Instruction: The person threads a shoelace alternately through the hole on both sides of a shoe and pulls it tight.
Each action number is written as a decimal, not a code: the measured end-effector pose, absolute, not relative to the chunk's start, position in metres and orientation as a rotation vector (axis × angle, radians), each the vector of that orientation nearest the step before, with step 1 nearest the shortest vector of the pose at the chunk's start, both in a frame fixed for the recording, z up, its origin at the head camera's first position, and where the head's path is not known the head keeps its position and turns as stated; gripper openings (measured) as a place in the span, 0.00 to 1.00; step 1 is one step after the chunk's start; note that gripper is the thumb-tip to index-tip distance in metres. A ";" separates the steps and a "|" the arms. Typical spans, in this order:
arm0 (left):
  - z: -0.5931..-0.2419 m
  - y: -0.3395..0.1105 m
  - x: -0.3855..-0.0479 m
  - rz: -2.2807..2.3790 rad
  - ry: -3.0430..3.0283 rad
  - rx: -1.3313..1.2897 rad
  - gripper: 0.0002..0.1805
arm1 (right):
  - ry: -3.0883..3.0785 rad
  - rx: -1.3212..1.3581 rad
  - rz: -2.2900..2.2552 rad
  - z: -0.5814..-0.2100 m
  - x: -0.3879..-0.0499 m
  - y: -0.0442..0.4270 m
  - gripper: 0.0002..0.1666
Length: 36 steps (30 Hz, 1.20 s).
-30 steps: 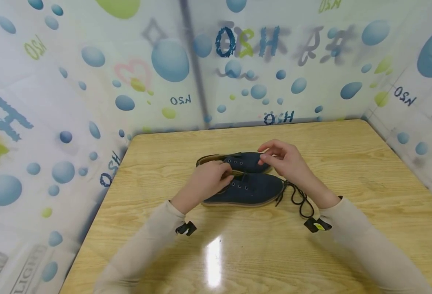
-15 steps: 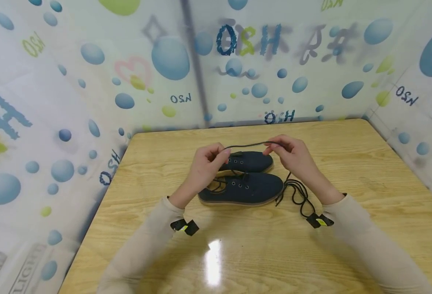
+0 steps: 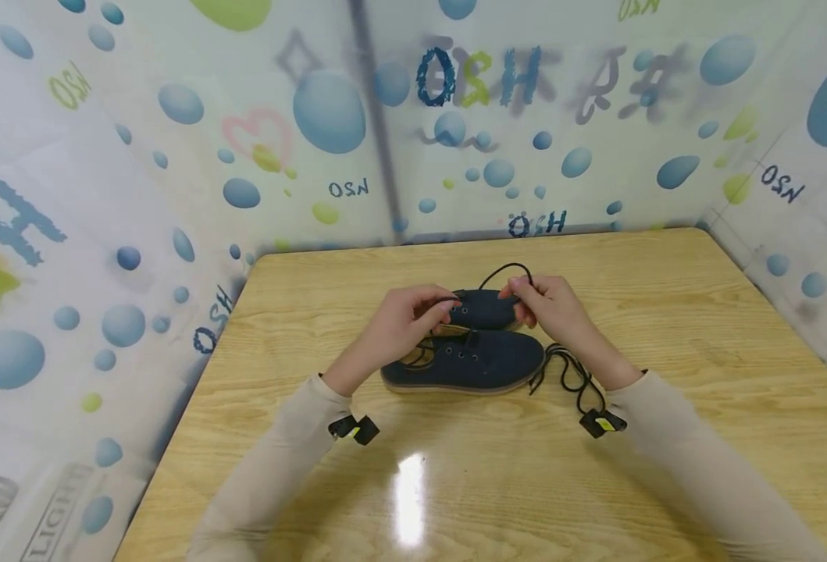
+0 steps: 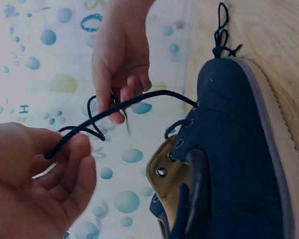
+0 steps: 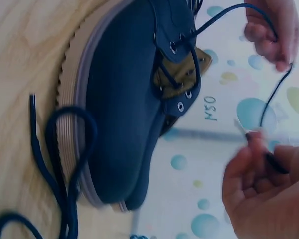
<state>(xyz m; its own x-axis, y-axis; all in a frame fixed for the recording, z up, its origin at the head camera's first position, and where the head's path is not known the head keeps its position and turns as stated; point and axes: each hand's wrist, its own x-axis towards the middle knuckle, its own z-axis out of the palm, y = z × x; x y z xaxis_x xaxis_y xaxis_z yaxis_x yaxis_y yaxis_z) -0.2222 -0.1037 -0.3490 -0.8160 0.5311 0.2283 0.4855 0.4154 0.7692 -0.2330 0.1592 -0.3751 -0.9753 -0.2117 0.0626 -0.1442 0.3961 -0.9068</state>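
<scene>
Two navy lace-up shoes lie side by side, toes to the right: the near shoe (image 3: 500,363) and the far shoe (image 3: 486,314), partly hidden by my hands. Above them, my left hand (image 3: 408,321) pinches a dark shoelace (image 4: 139,101) between thumb and fingers. In the left wrist view this lace runs from an eyelet of the near shoe to that hand. My right hand (image 3: 552,306) pinches the lace near one end, beyond the far shoe's toe. Slack lace bows up between the hands in the head view. The near shoe's tongue (image 4: 169,169) shows tan lining.
Beside the near shoe's toe lies a bundled dark lace (image 3: 576,378) on the wooden table (image 3: 497,484). Walls printed with blue and green drops (image 3: 329,113) stand behind and beside the table.
My left hand rose from the near shoe's opening, drawing lace up toward my right hand. Since then both hands have lowered slightly, and the lace between them has gone from nearly straight to a slack loop.
</scene>
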 end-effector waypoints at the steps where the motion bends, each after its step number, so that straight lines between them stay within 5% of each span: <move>1: -0.351 -0.104 -0.223 1.324 2.622 0.941 0.13 | 2.550 -0.353 -1.656 -0.378 -0.234 0.157 0.25; 8: -0.367 -0.104 -0.229 0.971 2.768 0.911 0.16 | 2.599 -0.533 -1.468 -0.391 -0.239 0.137 0.13; 16: -0.381 -0.100 -0.227 0.688 2.918 0.919 0.08 | 2.566 -0.567 -1.442 -0.393 -0.242 0.122 0.12; 27: -0.390 -0.095 -0.225 0.439 3.069 0.998 0.10 | 2.556 -0.592 -1.337 -0.398 -0.252 0.113 0.14; 36: -0.396 -0.086 -0.224 0.286 3.184 0.815 0.12 | 2.566 -0.598 -1.312 -0.399 -0.257 0.107 0.12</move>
<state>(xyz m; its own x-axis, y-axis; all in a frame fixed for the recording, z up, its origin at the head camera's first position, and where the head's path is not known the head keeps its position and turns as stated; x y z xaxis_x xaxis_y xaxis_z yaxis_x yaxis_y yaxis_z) -0.2242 -0.0863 -0.3962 -0.8663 0.4604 0.1939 0.4876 0.8637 0.1277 -0.2568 0.1069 -0.3993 -0.8986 -0.4387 0.0073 -0.2628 0.5247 -0.8097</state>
